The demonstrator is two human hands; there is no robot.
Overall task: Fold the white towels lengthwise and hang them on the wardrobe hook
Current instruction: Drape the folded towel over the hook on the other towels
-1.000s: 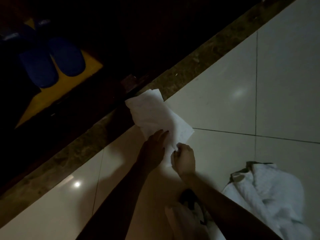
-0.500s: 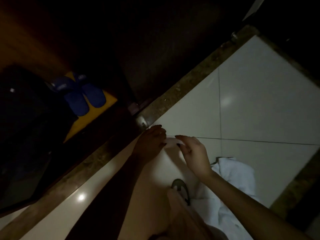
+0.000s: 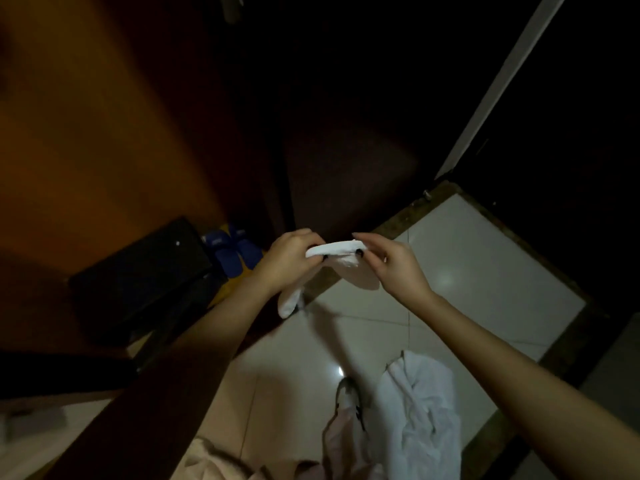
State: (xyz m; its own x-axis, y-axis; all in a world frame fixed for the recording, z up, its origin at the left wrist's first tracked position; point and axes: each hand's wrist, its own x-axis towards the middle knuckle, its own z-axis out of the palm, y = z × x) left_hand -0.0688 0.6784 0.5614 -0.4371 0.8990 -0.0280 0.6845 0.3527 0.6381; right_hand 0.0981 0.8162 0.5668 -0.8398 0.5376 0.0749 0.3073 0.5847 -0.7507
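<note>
Both hands pinch the top edge of a small white cloth towel (image 3: 341,247): my left hand (image 3: 289,263) closes thumb and fingers over one end, my right hand (image 3: 391,263) nips the other end between thumb and forefinger. It hangs from that folded edge in front of me, above the pale glossy floor tiles (image 3: 485,258), one tail drooping below the left hand. I'd judge this towel is folded lengthwise or nearly so, but not yet hung; I can't make out any hook in the dark brown wooden wardrobe (image 3: 346,168) ahead. A second, crumpled white towel (image 3: 426,410) lies on the floor near my foot, so folding and hanging it remains. Blue slippers (image 3: 232,252) sit further left.
</note>
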